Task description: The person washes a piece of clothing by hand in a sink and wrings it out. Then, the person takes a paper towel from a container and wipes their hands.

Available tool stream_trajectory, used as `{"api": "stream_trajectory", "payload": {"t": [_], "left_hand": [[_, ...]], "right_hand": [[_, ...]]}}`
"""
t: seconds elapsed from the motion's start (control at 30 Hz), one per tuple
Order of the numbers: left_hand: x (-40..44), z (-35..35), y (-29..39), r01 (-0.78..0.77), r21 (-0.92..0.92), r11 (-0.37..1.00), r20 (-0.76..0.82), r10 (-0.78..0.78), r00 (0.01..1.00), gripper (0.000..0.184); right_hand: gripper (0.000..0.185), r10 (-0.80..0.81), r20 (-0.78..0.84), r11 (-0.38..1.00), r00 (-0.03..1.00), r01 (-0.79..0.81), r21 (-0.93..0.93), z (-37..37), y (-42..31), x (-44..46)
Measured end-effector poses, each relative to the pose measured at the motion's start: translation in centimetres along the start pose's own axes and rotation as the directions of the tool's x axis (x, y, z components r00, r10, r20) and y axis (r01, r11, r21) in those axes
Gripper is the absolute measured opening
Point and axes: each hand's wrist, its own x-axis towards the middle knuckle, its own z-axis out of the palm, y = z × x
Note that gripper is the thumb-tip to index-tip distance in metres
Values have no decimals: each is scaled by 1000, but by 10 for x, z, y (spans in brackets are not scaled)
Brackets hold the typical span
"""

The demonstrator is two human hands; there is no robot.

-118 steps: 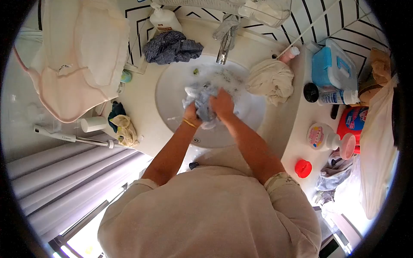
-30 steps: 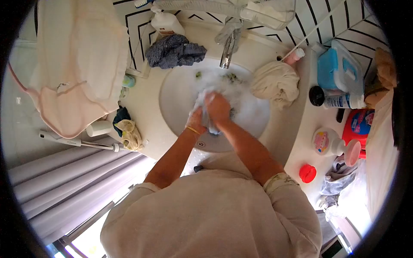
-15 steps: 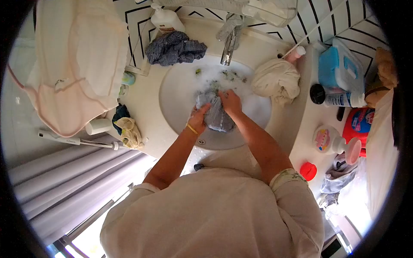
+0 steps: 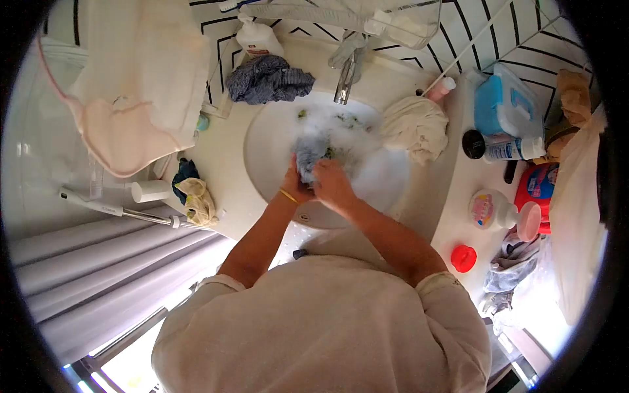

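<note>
Soapy water and white foam fill the round washbasin (image 4: 259, 154). In it, a wet grey-blue cloth (image 4: 310, 154) is bunched between my hands. My left hand (image 4: 295, 181), with a yellow band at the wrist, grips the cloth's left and lower side. My right hand (image 4: 335, 186) is closed over its right edge, knuckles up, close against the left hand. Its fingertips are partly hidden. Dark green patterned bits (image 4: 350, 121) show through the foam beyond the hands; I cannot tell what they belong to.
A chrome faucet (image 4: 344, 82) rises behind the basin. On the rim lie a dark striped cloth (image 4: 268, 80) and a cream cloth (image 4: 416, 129). A white pump bottle (image 4: 259, 38) stands behind. Along the right counter are a red cap (image 4: 464, 258), bottles and a blue box (image 4: 501, 105).
My right hand has moved down and left, nearer my left hand. The cloth is now more bunched and shifted left and up. The camera view has tilted slightly.
</note>
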Motion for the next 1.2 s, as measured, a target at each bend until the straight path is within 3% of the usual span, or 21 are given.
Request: {"api": "stream_trajectory", "payload": {"t": [0.03, 0.07, 0.1, 0.13, 0.17, 0.2, 0.27, 0.3, 0.4, 0.43, 0.5, 0.6, 0.63, 0.73, 0.83, 0.93, 1.07, 1.13, 1.2], "left_hand": [[-8, 12, 2, -33, -36, 999, -6, 33, 999, 66], [-3, 5, 5, 66, -80, 995, 228, -46, 973, 61], [8, -11, 7, 173, -98, 980, 451, -111, 886, 57], [14, -23, 10, 277, -87, 957, 648, -157, 745, 52], [13, -29, 12, 71, -23, 997, 395, -56, 917, 44], [-3, -14, 9, 36, -34, 999, 410, -19, 912, 44], [-32, 12, -2, -29, -59, 998, 443, 52, 895, 43], [-29, 10, -1, 125, -37, 991, 585, -80, 807, 48], [-28, 17, -7, -117, 51, 992, 414, 86, 906, 53], [-28, 23, -10, -193, 87, 977, 359, 150, 921, 55], [-45, 58, -16, -222, -54, 974, 470, 221, 855, 47], [-53, 62, -18, -228, -124, 966, 513, 259, 819, 42], [-53, 57, -20, -227, -123, 966, 510, 257, 821, 42], [-49, 51, -38, -273, -83, 958, 501, 277, 820, 50], [-66, 62, -40, -50, -176, 983, 429, 122, 895, 54], [-84, 61, -39, 112, -101, 989, 450, -55, 891, 59], [-77, 42, -44, 39, 187, 982, 340, -102, 935, 63], [-91, 50, -46, -59, 425, 903, 259, -59, 964, 61], [-92, 50, -45, -120, 546, 829, 285, -49, 957, 56]], "right_hand": [[21, -112, 7, 993, 994, 111, 41, -12, -14, -5], [21, -222, 10, 972, 975, 221, 83, -22, -27, -9], [21, -260, 70, 958, 963, 249, 144, -31, -38, -11], [23, -330, -17, 909, 944, 323, 265, -26, -33, -12], [24, -387, -112, 835, 915, 400, 377, -16, -22, -11], [25, -428, -211, 741, 879, 475, 475, -18, -20, -10], [25, -101, 115, 693, 988, -13, 721, -41, -17, -4], [25, 42, 305, 595, 951, -269, 757, -54, -16, 0], [28, 295, 238, 134, 926, -286, 949, -45, 12, 12], [32, 362, 151, 197, 920, -234, 952, -39, 19, 12], [40, 467, -33, 328, 883, -139, 934, -28, 25, 8], [44, 400, 164, -199, 902, -89, 976, -15, 18, -9], [48, 200, 340, -412, 919, -235, 880, -4, 29, -15], [51, -9, 265, -552, 964, -226, 803, -7, 27, -30], [50, 207, 369, -423, 906, -257, 869, -16, 36, -26], [44, 189, 356, -297, 915, -292, 909, -24, 46, -20], [39, 149, 293, -96, 944, -281, 955, -45, 21, -24], [38, 151, 240, 36, 959, -248, 968, -46, 16, -25], [37, 164, 128, 206, 978, -161, 965, -55, -15, -27]]}}
